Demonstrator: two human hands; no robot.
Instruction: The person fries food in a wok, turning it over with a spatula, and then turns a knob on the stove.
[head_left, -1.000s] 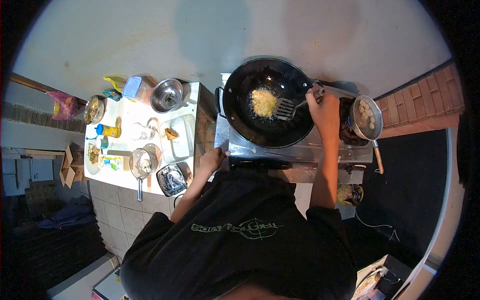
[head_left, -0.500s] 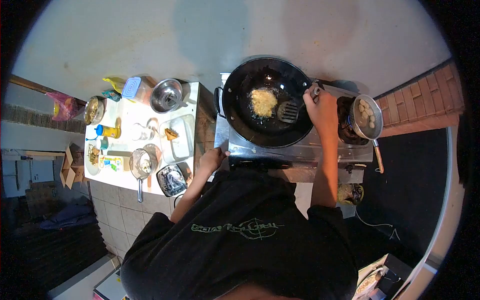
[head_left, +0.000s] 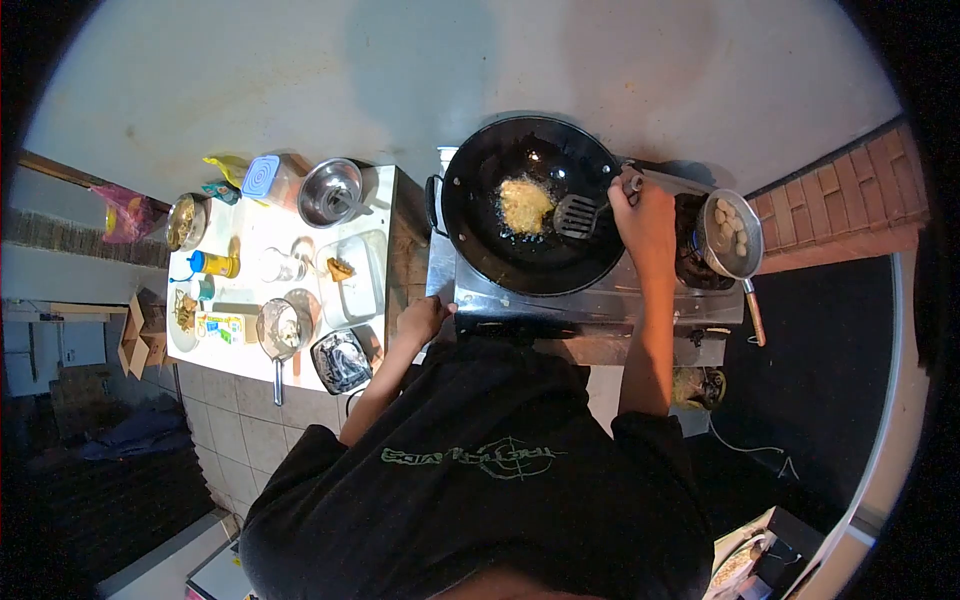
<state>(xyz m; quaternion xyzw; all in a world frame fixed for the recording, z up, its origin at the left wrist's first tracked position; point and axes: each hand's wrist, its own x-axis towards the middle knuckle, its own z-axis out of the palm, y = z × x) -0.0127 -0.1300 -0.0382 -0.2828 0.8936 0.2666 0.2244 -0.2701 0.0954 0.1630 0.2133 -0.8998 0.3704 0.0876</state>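
In the head view, a black wok sits on the stove. A golden, battered piece of food fries in bubbling oil near its middle. My right hand is wrapped round the handle of a slotted spatula, over the wok's right rim. The spatula's dark slotted blade is just right of the food, close to its edge. My left hand rests at the stove's front left corner, its fingers curled in; what they grip, if anything, is hidden.
Right of the wok, a saucepan holding several pale round pieces stands on a lit burner. On the left, a white table carries a clear tray with a fried piece, a steel bowl, a strainer and a black dish.
The spatula blade has tilted and shifted slightly up, catching more light. My right hand has barely moved, and my left hand stays at the stove corner.
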